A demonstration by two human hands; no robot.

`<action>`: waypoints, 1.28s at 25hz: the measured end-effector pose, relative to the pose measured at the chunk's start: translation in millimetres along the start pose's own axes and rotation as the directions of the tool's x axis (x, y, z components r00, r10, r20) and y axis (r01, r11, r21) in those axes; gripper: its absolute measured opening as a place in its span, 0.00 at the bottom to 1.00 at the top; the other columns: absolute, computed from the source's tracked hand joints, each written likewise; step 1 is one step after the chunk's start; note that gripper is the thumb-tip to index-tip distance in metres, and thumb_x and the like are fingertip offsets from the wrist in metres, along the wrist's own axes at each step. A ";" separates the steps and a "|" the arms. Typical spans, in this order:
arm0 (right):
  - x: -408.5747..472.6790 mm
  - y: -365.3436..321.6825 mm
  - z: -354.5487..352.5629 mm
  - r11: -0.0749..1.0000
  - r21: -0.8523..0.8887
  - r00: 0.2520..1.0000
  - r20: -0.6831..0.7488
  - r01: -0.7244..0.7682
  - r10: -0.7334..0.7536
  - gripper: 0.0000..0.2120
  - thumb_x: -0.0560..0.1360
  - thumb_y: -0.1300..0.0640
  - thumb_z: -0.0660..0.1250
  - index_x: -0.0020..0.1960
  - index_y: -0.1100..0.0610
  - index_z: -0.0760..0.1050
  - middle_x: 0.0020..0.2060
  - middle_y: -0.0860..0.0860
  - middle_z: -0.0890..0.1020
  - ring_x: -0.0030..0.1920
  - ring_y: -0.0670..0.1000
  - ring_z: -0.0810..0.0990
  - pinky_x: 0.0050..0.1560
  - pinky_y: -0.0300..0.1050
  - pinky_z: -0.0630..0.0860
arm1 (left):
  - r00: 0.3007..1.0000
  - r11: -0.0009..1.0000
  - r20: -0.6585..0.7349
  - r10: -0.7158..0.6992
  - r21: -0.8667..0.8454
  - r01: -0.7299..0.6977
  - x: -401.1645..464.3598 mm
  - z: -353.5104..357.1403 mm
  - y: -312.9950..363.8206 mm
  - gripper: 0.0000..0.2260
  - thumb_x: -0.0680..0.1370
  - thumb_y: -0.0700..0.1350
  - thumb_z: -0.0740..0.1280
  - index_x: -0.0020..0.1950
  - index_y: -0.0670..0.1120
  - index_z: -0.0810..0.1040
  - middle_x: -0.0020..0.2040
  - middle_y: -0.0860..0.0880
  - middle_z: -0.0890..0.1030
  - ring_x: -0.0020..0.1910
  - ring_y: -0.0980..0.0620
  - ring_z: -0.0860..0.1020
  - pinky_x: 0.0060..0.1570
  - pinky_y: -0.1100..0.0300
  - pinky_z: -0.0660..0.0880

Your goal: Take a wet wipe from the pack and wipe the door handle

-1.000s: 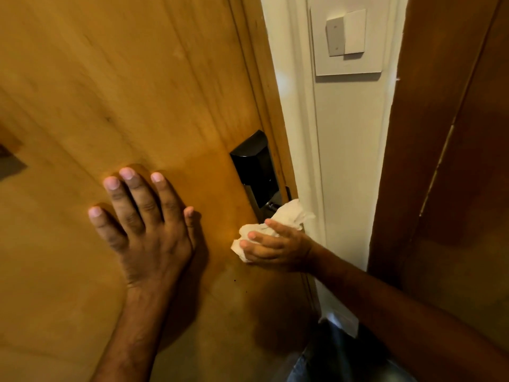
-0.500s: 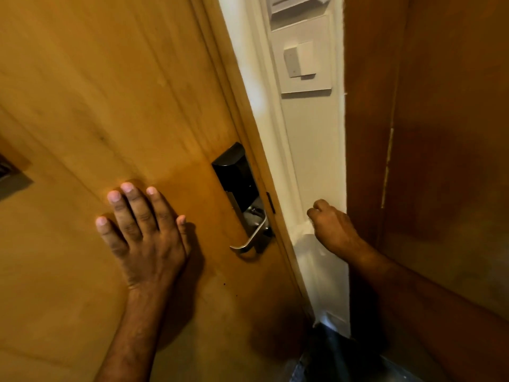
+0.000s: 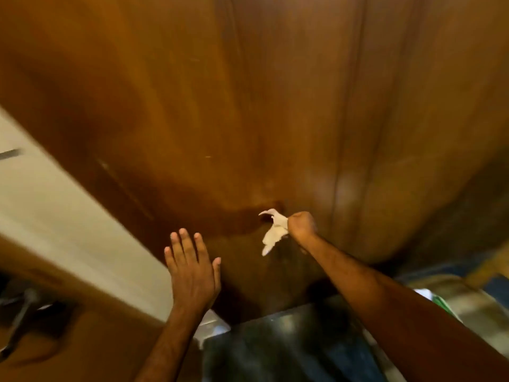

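My right hand [image 3: 302,226] is closed in a fist on a crumpled white wet wipe [image 3: 274,233], which hangs out to the left of the fist in front of a brown wooden panel [image 3: 275,106]. My left hand [image 3: 191,267] is raised, flat and apart from any surface, with its fingers spread and nothing in it. The silver door handle [image 3: 16,323] shows blurred at the far lower left, on the door [image 3: 82,351], well away from both hands. The wipe pack cannot be made out.
A pale wall strip [image 3: 68,221] runs diagonally on the left between the door and the wooden panel. A dark floor [image 3: 289,348] lies below my arms. Blurred green and white items [image 3: 440,301] sit at the lower right.
The view has swung right, away from the door. My right hand left the handle and pulled back with the wipe. My left hand has come off the door.
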State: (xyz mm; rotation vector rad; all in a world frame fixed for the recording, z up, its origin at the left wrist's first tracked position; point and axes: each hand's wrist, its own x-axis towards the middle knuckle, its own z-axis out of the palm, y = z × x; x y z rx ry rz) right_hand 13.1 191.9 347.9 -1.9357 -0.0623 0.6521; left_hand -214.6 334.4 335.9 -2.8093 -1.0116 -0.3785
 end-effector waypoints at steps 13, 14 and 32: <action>-19.9 334.0 -303.7 0.901 0.202 0.702 -0.571 -0.384 0.427 0.13 0.68 0.63 0.67 0.51 0.55 0.82 0.50 0.58 0.85 0.52 0.60 0.83 0.55 0.53 0.81 | 0.649 0.729 0.346 0.678 -0.201 -0.654 -78.5 142.8 391.7 0.36 0.81 0.58 0.61 0.80 0.36 0.58 0.80 0.31 0.55 0.80 0.31 0.52 0.77 0.36 0.54; -22.1 369.1 -308.1 0.875 0.229 0.664 -0.578 -0.426 0.474 0.13 0.69 0.63 0.66 0.51 0.56 0.82 0.50 0.58 0.86 0.53 0.59 0.83 0.56 0.51 0.80 | 0.620 0.718 0.383 0.685 -0.210 -0.663 -95.0 162.0 407.2 0.36 0.81 0.58 0.60 0.80 0.36 0.58 0.80 0.31 0.55 0.80 0.31 0.52 0.77 0.36 0.53; 2.2 476.6 -264.8 0.755 -0.012 0.694 -0.404 -0.656 0.596 0.19 0.75 0.58 0.66 0.65 0.57 0.75 0.62 0.56 0.81 0.61 0.60 0.79 0.65 0.52 0.74 | 0.455 0.665 0.606 0.653 -0.171 -0.727 -115.7 261.2 450.8 0.32 0.83 0.57 0.51 0.82 0.39 0.51 0.82 0.35 0.49 0.81 0.34 0.45 0.78 0.40 0.49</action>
